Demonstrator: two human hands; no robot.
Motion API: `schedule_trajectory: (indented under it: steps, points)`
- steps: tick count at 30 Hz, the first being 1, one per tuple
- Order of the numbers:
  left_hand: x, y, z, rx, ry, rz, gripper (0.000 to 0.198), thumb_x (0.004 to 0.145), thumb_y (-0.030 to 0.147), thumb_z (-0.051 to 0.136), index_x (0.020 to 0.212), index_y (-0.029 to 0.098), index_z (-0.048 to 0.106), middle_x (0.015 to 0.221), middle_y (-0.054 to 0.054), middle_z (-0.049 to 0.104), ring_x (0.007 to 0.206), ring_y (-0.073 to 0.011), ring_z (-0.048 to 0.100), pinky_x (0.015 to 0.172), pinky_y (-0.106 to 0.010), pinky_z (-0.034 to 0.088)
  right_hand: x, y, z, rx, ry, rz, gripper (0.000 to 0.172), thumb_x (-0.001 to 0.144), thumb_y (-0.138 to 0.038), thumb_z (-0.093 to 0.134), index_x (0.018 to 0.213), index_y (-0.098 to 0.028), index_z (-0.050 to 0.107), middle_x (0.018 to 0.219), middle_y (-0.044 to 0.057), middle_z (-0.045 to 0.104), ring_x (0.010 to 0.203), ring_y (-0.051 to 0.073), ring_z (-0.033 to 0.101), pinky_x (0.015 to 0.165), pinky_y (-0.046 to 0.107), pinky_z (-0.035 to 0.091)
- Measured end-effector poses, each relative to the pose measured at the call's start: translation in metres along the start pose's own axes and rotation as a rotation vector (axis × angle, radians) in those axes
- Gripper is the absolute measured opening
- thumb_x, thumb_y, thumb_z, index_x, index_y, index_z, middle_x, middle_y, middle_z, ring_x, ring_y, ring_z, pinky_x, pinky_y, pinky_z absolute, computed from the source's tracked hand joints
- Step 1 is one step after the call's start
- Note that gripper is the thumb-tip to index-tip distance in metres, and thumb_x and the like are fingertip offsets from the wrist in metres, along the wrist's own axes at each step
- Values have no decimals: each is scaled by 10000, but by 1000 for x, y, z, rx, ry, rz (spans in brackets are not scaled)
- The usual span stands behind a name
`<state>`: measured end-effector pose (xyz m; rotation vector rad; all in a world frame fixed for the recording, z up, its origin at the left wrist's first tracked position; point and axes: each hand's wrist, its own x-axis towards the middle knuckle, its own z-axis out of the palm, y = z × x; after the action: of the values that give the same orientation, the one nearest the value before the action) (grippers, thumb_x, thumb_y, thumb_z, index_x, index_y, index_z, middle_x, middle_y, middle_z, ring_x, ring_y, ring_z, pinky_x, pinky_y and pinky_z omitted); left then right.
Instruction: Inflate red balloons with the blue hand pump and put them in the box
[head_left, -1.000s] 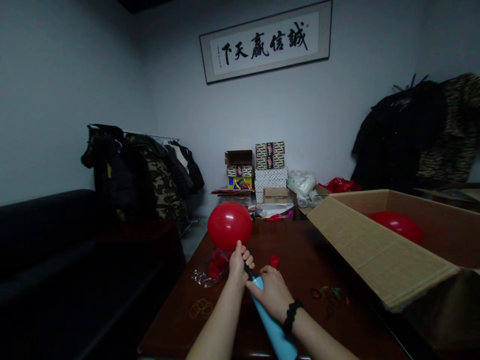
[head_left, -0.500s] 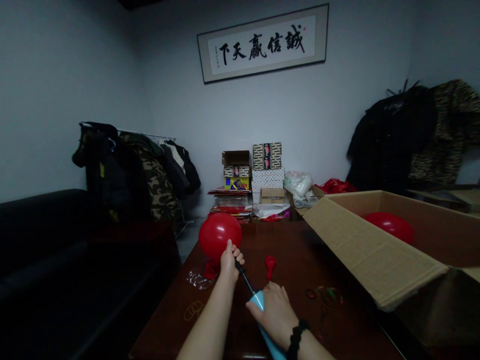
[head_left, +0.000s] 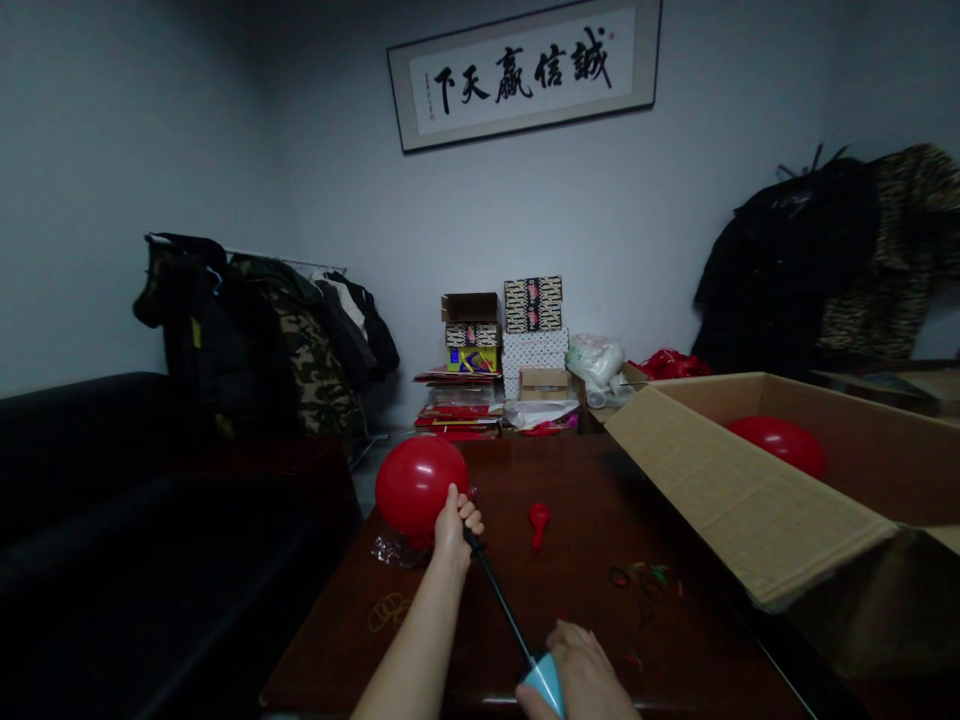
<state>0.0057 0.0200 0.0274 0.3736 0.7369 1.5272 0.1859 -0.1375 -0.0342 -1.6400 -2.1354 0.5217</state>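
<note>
A round, inflated red balloon (head_left: 420, 486) sits over the far left part of the table, against the fingers of my left hand (head_left: 456, 528). That hand is closed around the black end of a balloon pump (head_left: 546, 684); the balloon's neck is hidden by the fingers. A long dark rod runs from there to the pump's light blue barrel, low in the view. My right hand (head_left: 581, 670) is wrapped round the barrel, partly cut off by the lower edge. An uninflated red balloon (head_left: 538, 520) lies on the table beyond the rod.
On the brown table (head_left: 510, 470) are rubber bands (head_left: 388, 612), clear crinkled plastic (head_left: 397, 550) and small coloured bands (head_left: 652, 580). An open cardboard box (head_left: 750, 500) at the right holds another red balloon (head_left: 780, 445). A black sofa (head_left: 97, 560) stands left.
My right hand has drawn the blue barrel down and towards me, so more rod shows. The balloon has shifted slightly left and down; my left hand keeps its grip.
</note>
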Motion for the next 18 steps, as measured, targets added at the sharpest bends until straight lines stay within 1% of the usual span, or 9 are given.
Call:
schedule_trajectory:
  steps: [3,6,12,14,18]
  points:
    - [-5,-4,2,-12,-20,-9,455,771,508,628,616,206,325,448,108,256,328,-36,250,341,-161,148,1,5,2,67,-30,0,582,764,-492,570,1162,-69,609,1251,193,569,1217,313,473,1074,404,280]
    - [-10,-8,3,-12,-36,-16,465,757,525,634,619,208,323,447,108,253,328,-36,242,342,-161,140,3,7,3,105,-41,-9,531,759,-489,573,1110,-97,634,1203,171,593,1184,301,493,1068,396,282]
    - [-27,-13,8,0,-58,-43,501,720,557,655,618,209,309,446,111,231,325,-31,214,352,-168,100,6,2,2,134,9,-78,492,775,-496,539,1051,-102,640,1141,161,607,1117,280,525,1021,359,332]
    - [-33,-17,11,8,-73,-49,509,711,569,656,619,210,308,448,111,231,327,-31,213,356,-171,94,6,-1,-1,132,11,-80,507,787,-503,523,1069,-96,635,1159,167,600,1136,286,514,1028,368,325]
    - [-45,-27,14,32,-110,-45,499,698,582,660,639,208,336,461,107,255,337,-30,221,359,-176,101,9,-6,-10,136,-65,-66,589,831,-531,466,1168,-65,592,1242,184,558,1224,303,452,1073,389,273]
